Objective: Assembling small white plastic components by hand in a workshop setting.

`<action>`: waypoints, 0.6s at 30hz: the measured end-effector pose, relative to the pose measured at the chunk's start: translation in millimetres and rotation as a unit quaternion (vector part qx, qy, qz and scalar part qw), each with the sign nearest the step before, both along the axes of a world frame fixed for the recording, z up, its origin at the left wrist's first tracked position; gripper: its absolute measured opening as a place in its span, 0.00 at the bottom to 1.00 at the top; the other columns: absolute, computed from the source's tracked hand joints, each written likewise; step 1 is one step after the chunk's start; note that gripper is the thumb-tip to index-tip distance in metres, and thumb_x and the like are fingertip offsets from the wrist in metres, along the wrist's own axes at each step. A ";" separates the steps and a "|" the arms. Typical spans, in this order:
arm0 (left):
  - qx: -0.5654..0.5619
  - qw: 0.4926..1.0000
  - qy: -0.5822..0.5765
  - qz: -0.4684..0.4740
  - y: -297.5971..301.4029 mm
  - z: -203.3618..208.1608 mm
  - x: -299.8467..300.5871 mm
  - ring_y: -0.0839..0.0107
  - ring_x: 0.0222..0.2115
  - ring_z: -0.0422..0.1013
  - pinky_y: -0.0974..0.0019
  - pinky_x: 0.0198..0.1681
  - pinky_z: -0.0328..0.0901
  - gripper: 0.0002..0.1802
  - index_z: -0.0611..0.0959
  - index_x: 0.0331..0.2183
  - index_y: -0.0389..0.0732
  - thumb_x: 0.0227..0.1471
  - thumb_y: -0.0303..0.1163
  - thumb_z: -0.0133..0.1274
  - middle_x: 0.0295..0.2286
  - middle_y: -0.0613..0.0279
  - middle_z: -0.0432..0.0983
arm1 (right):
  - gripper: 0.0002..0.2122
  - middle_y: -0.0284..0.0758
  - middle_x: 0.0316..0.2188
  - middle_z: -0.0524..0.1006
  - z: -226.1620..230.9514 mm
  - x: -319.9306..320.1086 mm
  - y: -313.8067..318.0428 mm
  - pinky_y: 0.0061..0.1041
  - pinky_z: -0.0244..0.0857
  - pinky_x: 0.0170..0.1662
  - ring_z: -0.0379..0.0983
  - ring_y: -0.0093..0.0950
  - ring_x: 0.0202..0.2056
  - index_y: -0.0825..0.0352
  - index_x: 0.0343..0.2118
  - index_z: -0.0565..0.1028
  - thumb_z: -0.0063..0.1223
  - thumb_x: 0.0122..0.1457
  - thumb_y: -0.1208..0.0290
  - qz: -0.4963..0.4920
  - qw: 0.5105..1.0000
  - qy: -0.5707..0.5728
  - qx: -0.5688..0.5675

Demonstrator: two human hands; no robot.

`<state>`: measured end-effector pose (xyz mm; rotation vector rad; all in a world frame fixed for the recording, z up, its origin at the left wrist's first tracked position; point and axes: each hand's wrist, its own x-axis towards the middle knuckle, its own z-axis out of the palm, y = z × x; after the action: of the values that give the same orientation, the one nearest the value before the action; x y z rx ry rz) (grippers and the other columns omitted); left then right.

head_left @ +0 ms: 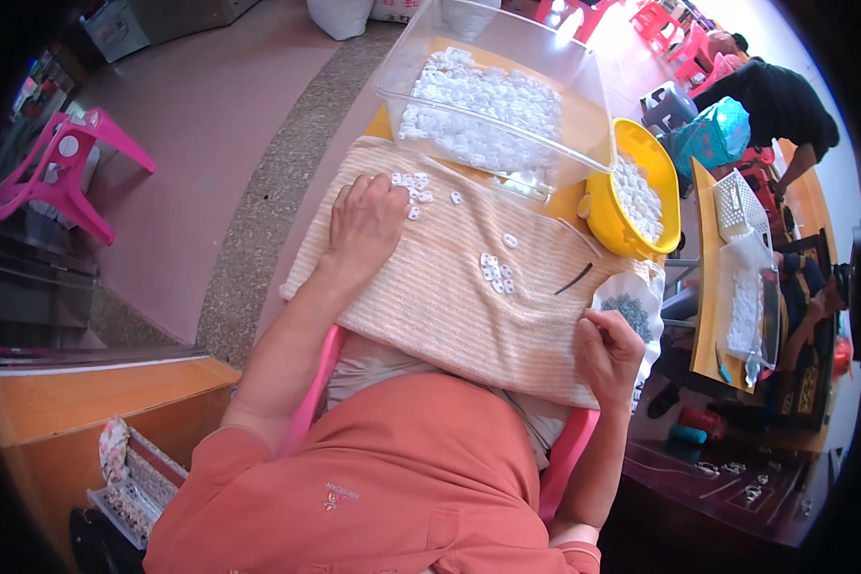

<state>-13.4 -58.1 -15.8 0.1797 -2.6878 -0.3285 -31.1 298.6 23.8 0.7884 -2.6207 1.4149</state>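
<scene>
My left hand [365, 222] rests on a striped, peach-coloured towel [430, 306], its fingers curled down beside a cluster of small white plastic pieces with dark holes [413, 182]. Whatever is under those fingertips is hidden. A second small group of white pieces [496, 274] lies mid-towel, with a single white piece [510, 241] just beyond it. My right hand [609, 356] is closed, thumb against the bent fingers, at the near edge of a white sheet or dish holding small grey bits [628, 312]. Too little shows to tell what it pinches.
A clear plastic bin [496, 143] full of white pieces stands at the far side. Right of it is a yellow basin [674, 206] of similar pieces. A thin dark strip [574, 278] lies on the towel. A pink stool [67, 167] stands left; people sit and bend at right.
</scene>
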 end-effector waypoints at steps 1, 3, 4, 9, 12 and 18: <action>0.010 1.000 0.006 -0.003 0.3 0.1 0.0 0.58 0.34 0.71 0.56 0.38 0.67 0.06 0.80 0.22 0.39 0.47 0.30 0.55 0.28 0.55 0.73 | 0.04 0.27 0.24 0.71 1.4 1.7 1.4 0.13 0.57 0.26 0.63 0.13 0.23 0.74 0.35 0.76 0.54 0.56 0.82 -0.003 1.000 -0.001 0.002; 0.026 1.000 0.009 -0.015 2.0 -1.4 -0.5 0.58 0.34 0.71 0.56 0.38 0.67 0.06 0.80 0.23 0.39 0.47 0.30 0.54 0.27 0.55 0.74 | 0.03 0.26 0.23 0.71 5.5 8.1 5.0 0.14 0.56 0.24 0.63 0.12 0.22 0.72 0.32 0.76 0.53 0.55 0.84 -0.046 0.988 -0.119 -0.090; 0.054 0.998 0.021 -0.020 0.8 -1.6 -1.3 0.57 0.34 0.71 0.55 0.37 0.67 0.06 0.80 0.23 0.39 0.47 0.30 0.54 0.27 0.55 0.74 | 0.05 0.26 0.24 0.71 0.8 5.0 11.1 0.11 0.58 0.23 0.64 0.11 0.21 0.72 0.37 0.77 0.54 0.58 0.80 -0.040 0.992 -0.087 -0.079; 0.069 0.995 0.057 -0.034 0.7 11.7 1.1 0.57 0.35 0.70 0.56 0.38 0.67 0.04 0.80 0.26 0.40 0.49 0.29 0.54 0.29 0.56 0.74 | 0.05 0.25 0.23 0.71 -5.7 -0.7 39.2 0.12 0.58 0.24 0.64 0.11 0.21 0.72 0.36 0.77 0.54 0.57 0.81 -0.082 0.993 -0.053 -0.070; 0.083 0.991 0.098 -0.037 5.9 19.7 1.0 0.58 0.34 0.72 0.58 0.37 0.66 0.03 0.79 0.28 0.39 0.48 0.28 0.55 0.30 0.57 0.75 | 0.06 0.25 0.23 0.72 -4.2 0.8 54.1 0.12 0.59 0.24 0.65 0.12 0.20 0.73 0.37 0.77 0.56 0.57 0.79 -0.116 0.991 -0.039 -0.060; 0.226 0.963 0.142 -0.044 12.3 11.4 -2.2 0.60 0.26 0.75 0.63 0.30 0.69 0.05 0.79 0.31 0.36 0.48 0.25 0.57 0.26 0.56 0.78 | 0.07 0.27 0.26 0.73 -8.0 2.7 82.6 0.14 0.60 0.31 0.66 0.14 0.27 0.73 0.38 0.77 0.54 0.57 0.80 -0.146 0.987 -0.052 -0.042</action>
<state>-15.6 -45.8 -4.4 0.1340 -2.3046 -0.9216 -28.4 381.2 15.8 0.3108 -2.5929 1.5030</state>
